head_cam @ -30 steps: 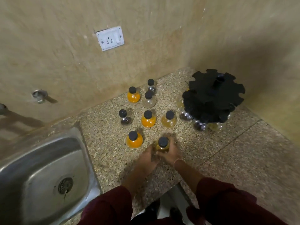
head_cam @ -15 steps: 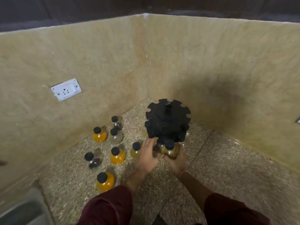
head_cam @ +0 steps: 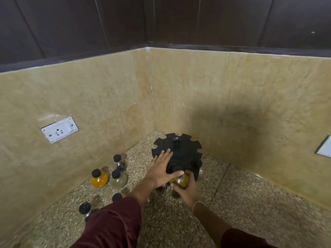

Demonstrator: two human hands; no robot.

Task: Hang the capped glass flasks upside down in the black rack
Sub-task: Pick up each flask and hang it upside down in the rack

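Observation:
The black round rack [head_cam: 184, 149] with notched edges stands in the corner of the counter. My left hand [head_cam: 161, 169] lies flat, fingers spread, on the rack's near-left top. My right hand [head_cam: 186, 191] grips an amber-filled flask [head_cam: 180, 179] at the rack's near edge, its black cap pointing up toward the rack. Several capped flasks stand upright left of the rack: an orange one [head_cam: 99, 179], clear ones [head_cam: 118, 177] [head_cam: 119, 161], and one [head_cam: 85, 209] by my left sleeve. Flasks hanging under the rack are mostly hidden.
Beige stone walls meet right behind the rack. A white socket plate [head_cam: 59, 129] sits on the left wall, another white plate [head_cam: 324, 146] on the right wall. The speckled counter [head_cam: 241, 194] stretches right of the rack.
My left hand let go of the flask and moved up onto the rack's top. My right hand carried the flask up to the rack's near edge. The view tilted upward.

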